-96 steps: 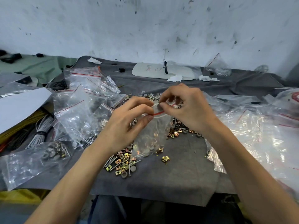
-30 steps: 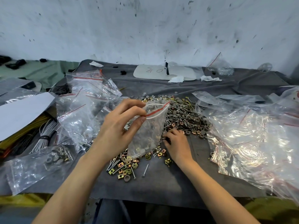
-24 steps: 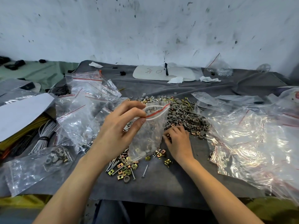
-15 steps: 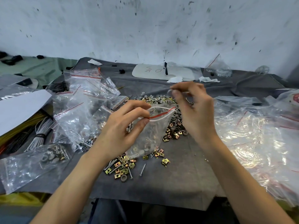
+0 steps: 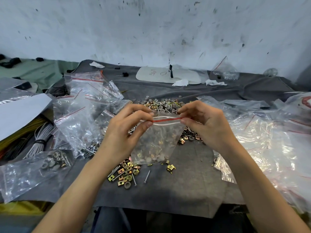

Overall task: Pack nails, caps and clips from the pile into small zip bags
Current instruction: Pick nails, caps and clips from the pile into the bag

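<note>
- Centre of the frame: a small zip bag hangs above the grey cloth, pinched at its mouth from both sides.
- The left hand grips the bag's left top corner between thumb and forefinger; the right hand pinches the right top corner likewise.
- The red zip strip runs between the two pinches; the white lips above and below it appear parted, though the clear film makes this hard to judge.
- Inside the bag, near its bottom: nails, caps and brass-coloured clips, partly blurred.
- Behind and below the bag: the pile of loose nails, caps and clips on the cloth, with a smaller scatter at lower centre.
- Left of centre: a heap of empty zip bags; lower left, a filled bag.
- Right side: crumpled clear bags.
- Upper centre: a white board against the wall.
</note>
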`<state>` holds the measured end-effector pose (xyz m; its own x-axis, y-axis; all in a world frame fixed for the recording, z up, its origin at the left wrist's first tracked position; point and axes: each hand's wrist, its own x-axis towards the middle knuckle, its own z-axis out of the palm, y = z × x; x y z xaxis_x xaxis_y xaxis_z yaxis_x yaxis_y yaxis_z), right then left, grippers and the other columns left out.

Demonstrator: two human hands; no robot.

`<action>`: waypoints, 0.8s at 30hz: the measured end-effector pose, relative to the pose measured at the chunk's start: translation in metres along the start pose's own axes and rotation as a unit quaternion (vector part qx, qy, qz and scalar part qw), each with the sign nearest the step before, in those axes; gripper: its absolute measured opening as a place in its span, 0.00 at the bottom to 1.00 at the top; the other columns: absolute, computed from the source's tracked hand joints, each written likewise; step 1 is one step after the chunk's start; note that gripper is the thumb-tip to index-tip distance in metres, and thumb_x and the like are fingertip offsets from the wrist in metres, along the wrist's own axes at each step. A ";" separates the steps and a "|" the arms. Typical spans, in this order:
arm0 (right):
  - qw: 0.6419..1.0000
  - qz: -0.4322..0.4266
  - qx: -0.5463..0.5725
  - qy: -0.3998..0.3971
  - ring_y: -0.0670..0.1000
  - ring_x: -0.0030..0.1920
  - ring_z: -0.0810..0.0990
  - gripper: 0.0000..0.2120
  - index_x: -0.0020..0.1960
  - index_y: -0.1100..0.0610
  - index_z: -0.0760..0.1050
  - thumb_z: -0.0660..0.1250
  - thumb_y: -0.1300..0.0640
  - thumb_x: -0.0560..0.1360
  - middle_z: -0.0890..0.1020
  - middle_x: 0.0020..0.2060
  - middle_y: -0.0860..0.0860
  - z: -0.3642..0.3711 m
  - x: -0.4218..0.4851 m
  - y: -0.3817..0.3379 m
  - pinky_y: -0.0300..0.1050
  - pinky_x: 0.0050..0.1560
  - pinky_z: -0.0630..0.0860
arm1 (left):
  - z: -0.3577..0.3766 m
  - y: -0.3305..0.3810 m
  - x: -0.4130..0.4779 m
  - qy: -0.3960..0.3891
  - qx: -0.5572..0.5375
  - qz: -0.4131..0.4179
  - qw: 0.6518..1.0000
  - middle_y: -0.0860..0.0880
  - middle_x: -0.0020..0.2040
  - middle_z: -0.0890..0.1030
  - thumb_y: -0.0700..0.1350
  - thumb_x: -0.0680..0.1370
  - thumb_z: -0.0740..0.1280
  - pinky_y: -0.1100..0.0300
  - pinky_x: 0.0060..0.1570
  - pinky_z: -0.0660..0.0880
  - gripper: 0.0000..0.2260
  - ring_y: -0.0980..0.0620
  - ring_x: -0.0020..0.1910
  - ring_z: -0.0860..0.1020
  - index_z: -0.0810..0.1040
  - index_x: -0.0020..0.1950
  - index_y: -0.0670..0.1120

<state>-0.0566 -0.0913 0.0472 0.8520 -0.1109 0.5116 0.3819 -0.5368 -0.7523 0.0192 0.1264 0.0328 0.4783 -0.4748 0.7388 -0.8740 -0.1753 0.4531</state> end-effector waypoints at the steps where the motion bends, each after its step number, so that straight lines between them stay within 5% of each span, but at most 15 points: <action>1: 1.000 0.002 0.007 -0.003 0.47 0.47 0.82 0.19 0.51 0.46 0.77 0.73 0.68 0.70 0.82 0.42 0.47 -0.002 -0.002 0.002 0.40 0.51 0.78 | 0.000 0.000 -0.001 0.006 0.006 -0.005 1.000 0.49 0.51 0.78 0.45 0.79 0.66 0.62 0.49 0.76 0.08 0.55 0.50 0.78 0.82 0.48 0.42; 7: 0.999 0.016 0.031 0.010 0.46 0.44 0.82 0.18 0.51 0.48 0.79 0.73 0.69 0.69 0.83 0.41 0.48 -0.002 -0.011 0.011 0.39 0.47 0.78 | 0.001 -0.005 -0.005 0.006 -0.024 -0.038 0.999 0.58 0.46 0.76 0.44 0.75 0.67 0.72 0.46 0.71 0.08 0.60 0.46 0.76 0.80 0.53 0.52; 13: 0.995 0.037 0.095 0.014 0.47 0.41 0.81 0.21 0.51 0.48 0.79 0.73 0.71 0.68 0.81 0.37 0.50 -0.007 -0.010 0.011 0.39 0.46 0.79 | -0.003 -0.013 -0.009 -0.002 -0.147 -0.138 0.979 0.59 0.41 0.79 0.47 0.71 0.70 0.67 0.49 0.74 0.27 0.58 0.44 0.80 0.70 0.66 0.69; 24: 0.993 0.047 0.101 -0.032 0.44 0.36 0.78 0.18 0.53 0.49 0.79 0.75 0.66 0.68 0.79 0.36 0.48 -0.025 -0.017 0.010 0.34 0.37 0.74 | 0.011 -0.005 -0.008 -0.037 -0.168 -0.127 0.977 0.58 0.38 0.76 0.44 0.73 0.69 0.53 0.56 0.74 0.30 0.52 0.44 0.79 0.65 0.70 0.65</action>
<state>-0.0761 -0.1156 0.0415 0.9055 -0.0960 0.4134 0.3586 -0.3480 -0.8662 0.0182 0.1216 0.0191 0.6580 -0.5162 0.5483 -0.6442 -0.0087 0.7648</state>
